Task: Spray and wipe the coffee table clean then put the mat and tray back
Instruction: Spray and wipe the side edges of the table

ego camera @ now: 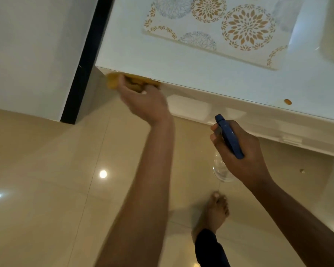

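Bare foot (214, 214) on glossy beige floor tiles (46, 170), nearest of all. Right hand (241, 149) grips a clear spray bottle (228, 137) (blue head). Left hand (143, 101) presses a crumpled yellow cloth (114, 81) on the white coffee table (181, 60), near-left corner. Farther in lies the flower-patterned mat (220, 29); an orange speck (287, 101) sits right.

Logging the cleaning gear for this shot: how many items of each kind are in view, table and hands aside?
Yellow wiping cloth: 1
Blue-headed clear spray bottle: 1
Floral-patterned mat: 1
Total: 3
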